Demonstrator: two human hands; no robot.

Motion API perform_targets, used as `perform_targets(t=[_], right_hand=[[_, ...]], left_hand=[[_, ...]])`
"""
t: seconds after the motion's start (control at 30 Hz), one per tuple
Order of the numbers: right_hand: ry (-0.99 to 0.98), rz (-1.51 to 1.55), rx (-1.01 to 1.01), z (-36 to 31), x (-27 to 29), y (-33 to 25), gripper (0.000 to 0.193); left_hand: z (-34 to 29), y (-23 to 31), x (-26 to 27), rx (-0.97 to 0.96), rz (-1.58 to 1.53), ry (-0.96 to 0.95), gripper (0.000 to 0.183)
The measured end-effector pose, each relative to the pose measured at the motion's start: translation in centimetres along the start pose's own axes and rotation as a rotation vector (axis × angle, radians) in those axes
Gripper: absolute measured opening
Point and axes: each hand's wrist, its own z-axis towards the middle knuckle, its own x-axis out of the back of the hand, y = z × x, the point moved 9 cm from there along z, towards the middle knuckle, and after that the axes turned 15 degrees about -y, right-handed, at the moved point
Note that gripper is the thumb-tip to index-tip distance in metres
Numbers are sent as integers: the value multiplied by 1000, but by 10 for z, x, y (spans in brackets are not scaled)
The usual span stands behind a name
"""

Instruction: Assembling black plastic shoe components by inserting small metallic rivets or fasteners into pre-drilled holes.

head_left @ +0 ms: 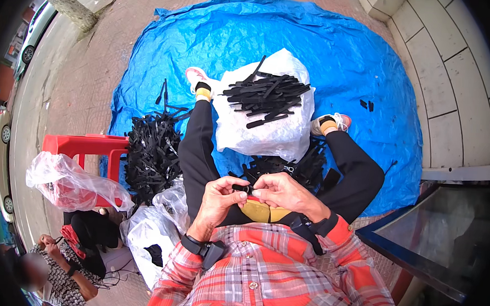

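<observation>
Above my lap, my left hand (221,199) pinches a small black strap piece (241,188) between thumb and fingers. Closed on the same piece from the other side is my right hand (288,192), its fingertips meeting the left ones. The fingers cover much of the piece, so its full shape is hidden. Just beyond my hands, a heap of black straps (311,164) lies between my legs. A stuffed white plastic bag (257,138) stands past it, with a pile of black straps (268,93) on top.
Blue tarp (362,65) covers the ground. Another heap of black straps (151,153) lies to my left, near a red plastic stool (83,143) draped in clear plastic. A white bag (147,234) sits nearby; another person (64,265) is at lower left. A glass-topped case (430,237) stands right.
</observation>
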Motion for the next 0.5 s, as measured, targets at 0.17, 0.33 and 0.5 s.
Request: perform_targets(t=[0.17, 0.33, 0.5], right_hand=[[-12, 22, -28, 2, -3, -1, 16], [1, 77, -24, 0, -5, -5, 16], [6, 36, -62, -1, -5, -8, 17]], left_hand=[[-2, 8, -9, 20, 153, -3, 25], [-1, 4, -6, -4, 28, -10, 24], [-1, 4, -7, 3, 78, 3, 23]])
